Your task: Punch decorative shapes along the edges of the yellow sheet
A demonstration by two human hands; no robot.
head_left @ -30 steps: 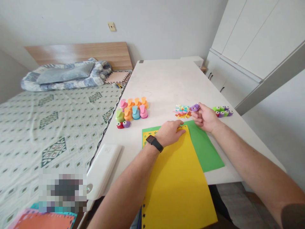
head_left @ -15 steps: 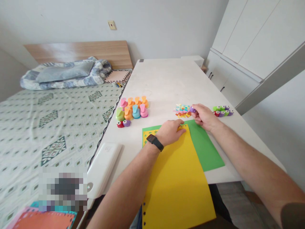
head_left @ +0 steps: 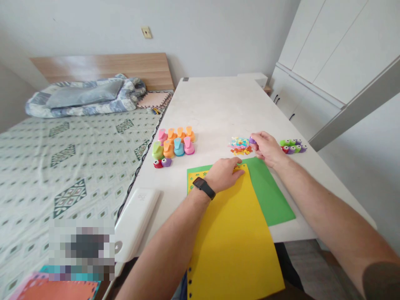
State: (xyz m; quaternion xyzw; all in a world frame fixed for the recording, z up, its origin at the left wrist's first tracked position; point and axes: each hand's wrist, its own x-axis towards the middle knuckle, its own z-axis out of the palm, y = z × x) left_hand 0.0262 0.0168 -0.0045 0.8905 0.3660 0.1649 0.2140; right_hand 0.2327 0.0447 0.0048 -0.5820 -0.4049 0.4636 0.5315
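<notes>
My left hand (head_left: 224,173) lies flat on the top edge of a yellow sheet (head_left: 231,233), fingers stretched out, a black watch on its wrist. The yellow sheet overlaps a green sheet (head_left: 270,191). My right hand (head_left: 265,148) is closed round a small purple paper punch (head_left: 252,141), only partly visible, held right beside a little heap of coloured paper cut-outs (head_left: 240,146) on the white table (head_left: 215,108).
A cluster of larger coloured punches (head_left: 173,143) stands at the table's left side, with two small ones (head_left: 162,163) in front. More small punches (head_left: 293,146) sit to the right. A white device (head_left: 134,223) lies at the near left corner. A bed (head_left: 62,158) adjoins the table.
My right hand has lowered the purple punch from above the table down to beside the cut-out heap. My left hand has stayed on the yellow sheet.
</notes>
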